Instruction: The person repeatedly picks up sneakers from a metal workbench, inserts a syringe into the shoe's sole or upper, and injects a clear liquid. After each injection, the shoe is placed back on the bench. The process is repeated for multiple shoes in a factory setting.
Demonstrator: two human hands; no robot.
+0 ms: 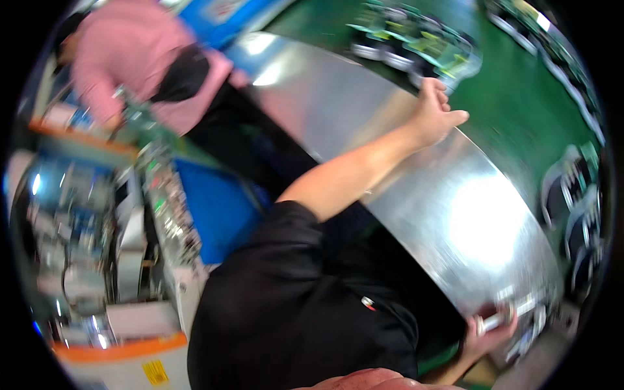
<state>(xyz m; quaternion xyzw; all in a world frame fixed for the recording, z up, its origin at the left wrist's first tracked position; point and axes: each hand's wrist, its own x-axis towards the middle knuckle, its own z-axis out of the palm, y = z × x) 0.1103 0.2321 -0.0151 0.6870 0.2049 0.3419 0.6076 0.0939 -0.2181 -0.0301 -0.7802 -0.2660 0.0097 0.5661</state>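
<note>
My left arm stretches across a shiny metal worktop (pixel 312 91). At its far edge my left hand (pixel 434 114) is open, thumb held apart from half-curled fingers, with nothing visible in it. Just beyond the hand is a row of black-and-white pieces with yellow-green parts (pixel 416 42), too blurred to name. At the near right end of the worktop, my right hand (pixel 487 338) is closed round a shiny silver rod-like piece (pixel 497 320). Another silvery metal piece (pixel 530 335) lies beside that hand.
More black-and-white pieces (pixel 572 201) stand along the right on a green surface (pixel 513 110). A person in pink (pixel 140 58) bends over at the upper left. On my left are a blue panel (pixel 214 208) and an orange-edged bin (pixel 123 348) of clear-wrapped items.
</note>
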